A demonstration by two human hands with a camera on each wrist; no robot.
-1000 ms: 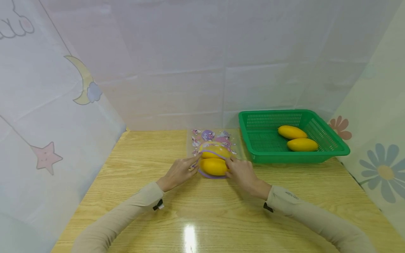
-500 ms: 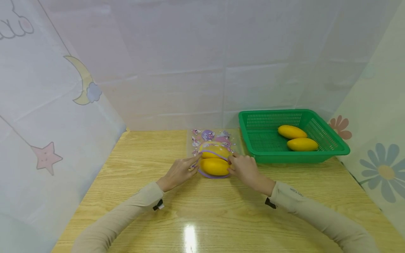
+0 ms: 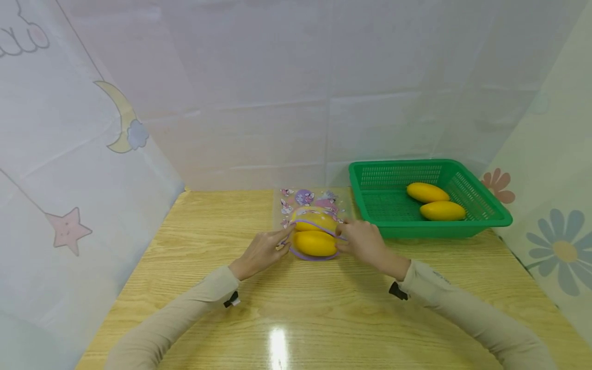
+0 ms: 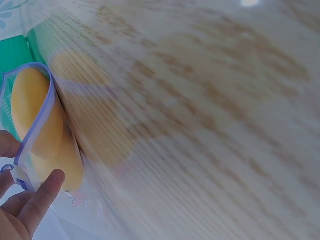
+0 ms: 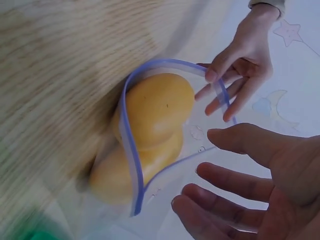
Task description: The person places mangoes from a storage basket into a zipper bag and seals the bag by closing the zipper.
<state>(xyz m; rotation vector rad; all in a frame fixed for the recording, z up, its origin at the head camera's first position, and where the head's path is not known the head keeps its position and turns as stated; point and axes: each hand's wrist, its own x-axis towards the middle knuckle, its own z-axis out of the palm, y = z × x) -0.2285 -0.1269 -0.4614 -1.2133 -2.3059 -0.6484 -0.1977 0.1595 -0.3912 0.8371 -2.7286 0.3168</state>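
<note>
A clear printed zip bag (image 3: 304,197) with a purple zip edge lies on the table, its mouth facing me and gaping. Inside are two yellow mangoes, a front mango (image 3: 316,243) at the mouth and a rear mango (image 3: 314,221) behind it. My left hand (image 3: 261,253) pinches the left end of the bag's mouth, near a pale slider (image 4: 19,173). At the right end is my right hand (image 3: 367,244). In the right wrist view its fingers (image 5: 235,182) are spread apart, with a gap between them and the purple edge (image 5: 131,140).
A green basket (image 3: 384,231) stands right of the bag at the back of the wooden table (image 3: 296,308). It holds two more mangoes, an upper mango (image 3: 427,192) and a lower mango (image 3: 443,210). Printed cloth walls enclose the back and sides.
My right hand has shifted right, away from the front mango, and its fingers have come off it. My left hand, the bag and the basket stay where they were.
</note>
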